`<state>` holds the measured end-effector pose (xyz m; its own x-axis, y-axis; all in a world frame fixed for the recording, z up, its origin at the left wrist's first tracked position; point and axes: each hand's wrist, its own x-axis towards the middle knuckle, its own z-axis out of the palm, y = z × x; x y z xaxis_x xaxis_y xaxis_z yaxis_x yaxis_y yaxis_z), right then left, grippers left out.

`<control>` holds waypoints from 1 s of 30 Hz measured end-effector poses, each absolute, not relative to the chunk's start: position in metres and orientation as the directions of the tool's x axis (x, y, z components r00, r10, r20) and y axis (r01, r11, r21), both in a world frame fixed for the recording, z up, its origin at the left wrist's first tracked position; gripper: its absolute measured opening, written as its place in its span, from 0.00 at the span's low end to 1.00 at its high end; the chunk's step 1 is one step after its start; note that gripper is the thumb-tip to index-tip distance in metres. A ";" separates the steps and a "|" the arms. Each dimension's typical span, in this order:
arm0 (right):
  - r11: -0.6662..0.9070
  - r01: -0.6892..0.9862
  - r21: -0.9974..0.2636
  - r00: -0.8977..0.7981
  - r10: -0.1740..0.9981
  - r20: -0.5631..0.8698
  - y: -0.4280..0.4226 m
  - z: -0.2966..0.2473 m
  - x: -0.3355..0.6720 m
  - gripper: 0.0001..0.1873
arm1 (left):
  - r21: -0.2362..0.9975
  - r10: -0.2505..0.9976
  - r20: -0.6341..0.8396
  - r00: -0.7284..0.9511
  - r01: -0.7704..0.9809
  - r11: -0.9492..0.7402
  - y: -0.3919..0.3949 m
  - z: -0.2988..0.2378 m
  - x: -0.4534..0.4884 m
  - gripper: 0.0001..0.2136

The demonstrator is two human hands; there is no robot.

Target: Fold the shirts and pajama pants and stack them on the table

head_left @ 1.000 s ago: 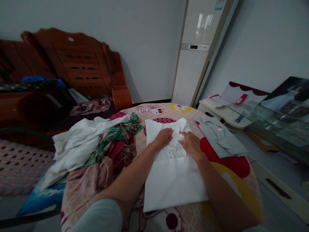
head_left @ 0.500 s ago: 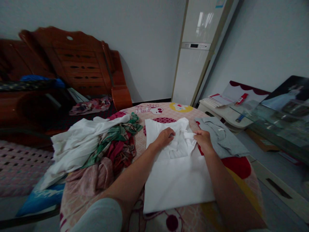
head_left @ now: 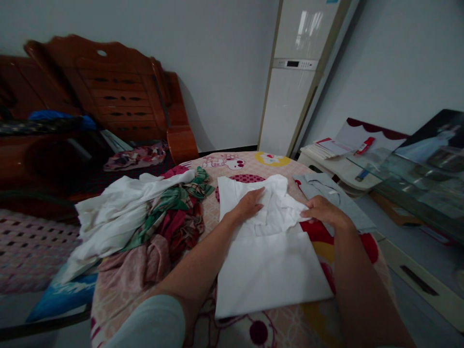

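Note:
A white garment [head_left: 271, 275], perhaps a shirt, lies partly folded on a round table, with a smooth lower panel and a crumpled upper part. My left hand [head_left: 250, 204] rests on the upper part, fingers stretched out and apart. At the right edge, my right hand [head_left: 324, 211] pinches a corner of the same garment between thumb and fingers and holds it out to the side. Just beyond that hand lies a folded grey garment [head_left: 335, 195].
On the left of the patterned tablecloth [head_left: 232, 163] is a heap of clothes [head_left: 116, 208] in white, green, red and pink. Behind stand a wooden chair [head_left: 123, 96] and a tall white cabinet unit [head_left: 286, 106]. A glass shelf [head_left: 409, 188] is at the right.
My right hand has moved right, pulling the garment's corner outward and spreading the crumpled part. My left hand has stayed in place, its fingers now straighter.

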<state>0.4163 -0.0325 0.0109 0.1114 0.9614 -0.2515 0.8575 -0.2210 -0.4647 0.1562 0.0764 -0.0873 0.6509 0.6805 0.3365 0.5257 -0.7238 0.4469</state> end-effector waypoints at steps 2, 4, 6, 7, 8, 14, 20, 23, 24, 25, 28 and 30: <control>-0.262 0.943 -0.206 0.243 0.963 -0.114 -0.035 0.016 0.413 0.03 | 0.460 0.699 0.354 0.621 0.535 -0.708 0.080 -0.091 0.156 0.23; -0.274 0.958 -0.078 0.283 0.951 0.127 -0.035 0.022 0.402 0.11 | 0.458 0.704 0.361 0.612 0.541 -0.705 0.083 -0.093 0.156 0.19; -0.136 0.982 -0.133 0.171 0.939 0.299 -0.033 0.027 0.384 0.18 | 0.449 0.704 0.365 0.609 0.547 -0.706 0.086 -0.095 0.158 0.17; -0.005 0.981 -0.192 0.070 0.940 0.333 -0.031 0.028 0.373 0.20 | 0.444 0.703 0.366 0.609 0.550 -0.707 0.086 -0.096 0.158 0.17; 0.134 0.957 -0.259 -0.043 0.943 0.330 -0.030 0.027 0.362 0.20 | 0.439 0.701 0.367 0.612 0.550 -0.710 0.086 -0.096 0.158 0.17; 0.219 0.933 -0.285 -0.197 0.975 0.104 -0.023 -0.013 0.318 0.20 | 0.415 0.687 0.356 0.633 0.552 -0.724 0.086 -0.096 0.156 0.22; 0.258 0.950 -0.176 -0.243 0.965 0.099 -0.021 -0.033 0.313 0.14 | 0.387 0.672 0.345 0.655 0.553 -0.738 0.088 -0.099 0.157 0.23; 0.261 0.955 -0.145 -0.252 0.965 0.078 -0.021 -0.030 0.313 0.13 | 0.370 0.681 0.336 0.651 0.574 -0.731 0.085 -0.097 0.159 0.21; 0.257 0.958 -0.131 -0.250 0.966 0.067 -0.022 -0.030 0.313 0.12 | 0.364 0.684 0.334 0.648 0.581 -0.728 0.084 -0.096 0.159 0.20; 0.254 0.960 -0.119 -0.249 0.967 0.057 -0.022 -0.029 0.313 0.12 | 0.357 0.685 0.330 0.649 0.586 -0.727 0.083 -0.095 0.160 0.20; 0.250 0.961 -0.118 -0.247 0.968 0.043 -0.023 -0.030 0.310 0.12 | 0.323 0.657 0.311 0.687 0.574 -0.753 0.079 -0.090 0.161 0.19; 0.253 0.954 -0.160 -0.247 0.967 0.053 -0.023 -0.029 0.310 0.12 | 0.291 0.627 0.296 0.721 0.557 -0.778 0.077 -0.088 0.162 0.19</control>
<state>0.3101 -0.0229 -0.0286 -0.2474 0.9675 0.0530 0.9543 0.2527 -0.1595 0.1616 0.0767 -0.0876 0.7207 0.6270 0.2957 0.5573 -0.7777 0.2908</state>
